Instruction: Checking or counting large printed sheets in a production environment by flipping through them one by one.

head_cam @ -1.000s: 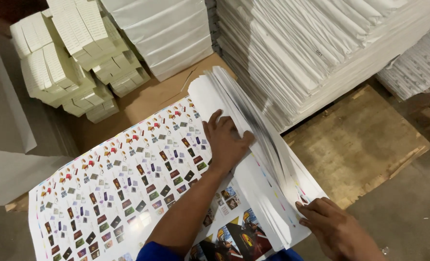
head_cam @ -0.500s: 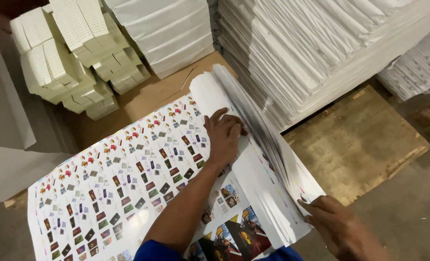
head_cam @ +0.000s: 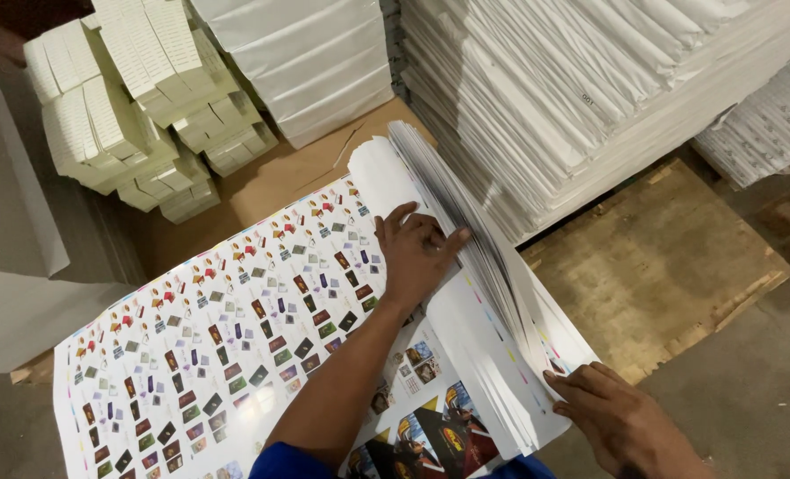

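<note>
Left hand: flat, fingers spread, has slid right against fanned sheet edges.
Right hand: unmoved, fingers curled, pinching stack corner.

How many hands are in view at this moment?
2. The left hand lies flat on the printed sheets; the right hand, at the lower right, grips the fanned sheet edges.

Left hand flat, fingers spread; right hand low, fingers seemingly curled, palm down

Left hand flat on printed sheets, right hand gripping fanned sheet edges, wooden pallet beside
</note>
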